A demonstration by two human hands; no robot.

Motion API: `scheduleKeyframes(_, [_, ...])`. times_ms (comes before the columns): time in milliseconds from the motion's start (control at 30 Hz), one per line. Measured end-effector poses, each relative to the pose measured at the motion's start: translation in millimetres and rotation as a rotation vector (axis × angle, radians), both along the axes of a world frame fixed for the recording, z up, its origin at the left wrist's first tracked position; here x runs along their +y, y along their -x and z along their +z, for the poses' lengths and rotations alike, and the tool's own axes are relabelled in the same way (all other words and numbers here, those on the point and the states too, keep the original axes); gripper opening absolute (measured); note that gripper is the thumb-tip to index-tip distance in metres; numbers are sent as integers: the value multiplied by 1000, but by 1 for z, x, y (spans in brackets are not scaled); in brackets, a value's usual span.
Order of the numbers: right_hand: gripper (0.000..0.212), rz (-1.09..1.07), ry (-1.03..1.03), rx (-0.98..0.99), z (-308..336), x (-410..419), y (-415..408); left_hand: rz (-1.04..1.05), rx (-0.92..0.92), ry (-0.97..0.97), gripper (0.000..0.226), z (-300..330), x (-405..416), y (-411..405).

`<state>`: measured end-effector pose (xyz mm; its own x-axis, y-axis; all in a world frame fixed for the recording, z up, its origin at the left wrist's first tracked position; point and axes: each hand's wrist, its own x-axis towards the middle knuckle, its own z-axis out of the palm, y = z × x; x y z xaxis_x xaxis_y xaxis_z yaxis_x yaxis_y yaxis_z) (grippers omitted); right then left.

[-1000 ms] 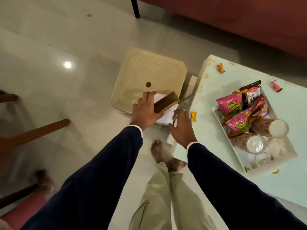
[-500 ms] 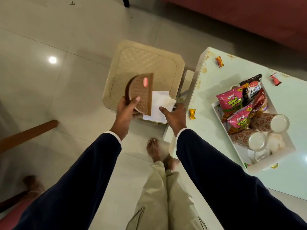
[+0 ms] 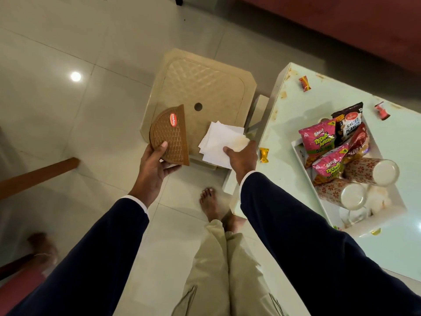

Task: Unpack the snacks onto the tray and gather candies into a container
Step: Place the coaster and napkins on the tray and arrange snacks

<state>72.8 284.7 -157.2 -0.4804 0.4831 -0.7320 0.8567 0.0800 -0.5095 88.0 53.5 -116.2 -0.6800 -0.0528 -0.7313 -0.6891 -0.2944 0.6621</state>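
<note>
Left hand [image 3: 155, 166] grips a stiff, light holder [image 3: 169, 135] by its curved rim over the stool [image 3: 205, 87]; right hand [image 3: 242, 156] pinches limp napkins [image 3: 219, 139] beside the surface's [image 3: 284, 179] near edge.

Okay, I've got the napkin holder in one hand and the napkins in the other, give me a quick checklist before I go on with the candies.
1. Left hand grips the brown holder securely: ok, thumb on its face, fingers beneath.
2. Right hand holds the white napkins: ok, but they fan out loosely.
3. A hand free to pick up candies: not ok, both are occupied.
4. Candies within view on the table: ok, yellow candy near the edge, red candy farther back.
5. Snacks on the tray: ok, packets and cups lie in it.
6. Holder empty inside: cannot tell.
</note>
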Motion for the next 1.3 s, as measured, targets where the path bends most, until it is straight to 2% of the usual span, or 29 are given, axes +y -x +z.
scheduleKeyframes(133, [63,-25,59,18,6,11,-5,-15,12,20,42,5,11,-6])
scheduleKeyframes(267, [44,-157,283,70,27,32,-17,-112,51,37,44,15,25,-11])
scheduleKeyframes(400, [50,-165,484,58,65,64,-42,-190,61,12,50,26,36,-14])
scheduleKeyframes(567, [40,-180,546,56,109,117,-93,-228,81,27,51,56,65,-35])
scheduleKeyframes(667, [32,-161,550,113,136,154,-125,-278,102,31,56,81,92,-56])
scheduleKeyframes(800, [43,-22,496,169,169,219,-165,-303,119,70,60,114,149,-90])
scheduleKeyframes(867, [38,93,432,202,185,259,-181,-309,156,117,58,124,181,-111])
scheduleKeyframes(967, [35,280,266,264,223,330,-207,-408,224,222,70,146,247,-153])
scheduleKeyframes(1033, [34,338,174,291,251,372,-217,-479,259,276,71,170,288,-175])
scheduleKeyframes(1167, [29,432,59,408,337,445,-222,-656,403,386,55,238,366,-203])
scheduleKeyframes(1233, [22,459,47,511,383,464,-220,-719,453,420,58,265,389,-207])
scheduleKeyframes(1300, [19,532,124,594,432,477,-215,-753,494,447,61,291,408,-206])
